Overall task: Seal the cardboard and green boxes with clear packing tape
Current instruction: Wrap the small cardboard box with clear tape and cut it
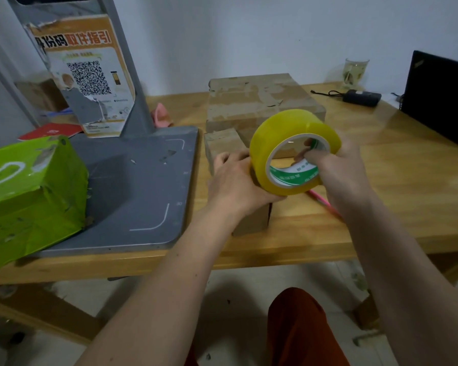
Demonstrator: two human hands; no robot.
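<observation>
A fat roll of yellowish clear packing tape [283, 133] is held up over the table's middle. My right hand [339, 175] grips it, with fingers hooked through the green-and-white core. My left hand [236, 180] lies on top of a small cardboard box [224, 142] beneath the roll, its thumb touching the roll's lower edge. Behind stands a larger cardboard box [259, 101] with old tape on its top. The green box [29, 194] sits at the left on a grey scale platform [143, 186], overhanging its front edge.
A grey post with an orange QR poster [90, 75] rises from the platform. On the wooden table [407, 186] are a pink pen [325, 202], a black laptop [442, 101], a charger [361, 97], a glass [354, 72], a red booklet [50, 131].
</observation>
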